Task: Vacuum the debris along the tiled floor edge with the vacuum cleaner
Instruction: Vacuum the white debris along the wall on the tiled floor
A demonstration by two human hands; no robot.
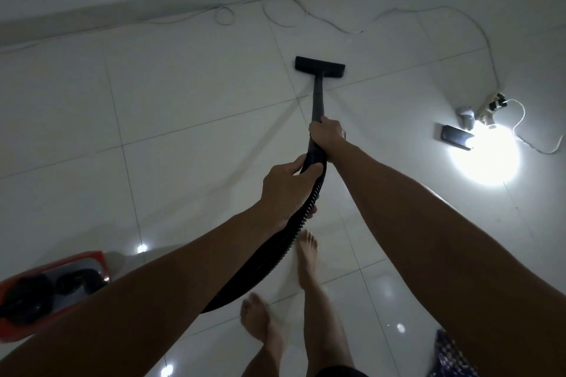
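the right hand (327, 135) is curled tight round the black wand (317, 98), gripping it low on the tube where it meets the ribbed hose (294, 223). the left hand (286, 190) grips the hose just behind, thumb over the top and fingers wrapped under. both arms reach forward and down. the wand slants away to the flat black nozzle (320, 67), which sits on the white tiled floor (171, 119) near a grout crossing, well short of the wall edge (153, 6) at the top of the view. thin white cables (284, 14) lie in loose loops along that edge, apart from the nozzle. the hose curves back under the left forearm toward the red and grey vacuum body (52, 288) at the lower left. two bare feet (307, 251) stand on the tiles below the hands, the right one ahead of the left, both blurred. to the right, a power strip (490, 110) with plugs in it lies on the floor, a white cord (533, 135) curling off it, and just beside it a dark phone (454, 136) throws a bright patch of light on the tiles. a bit of patterned cloth (450, 358) shows at the lower right. debris is too small to make out.
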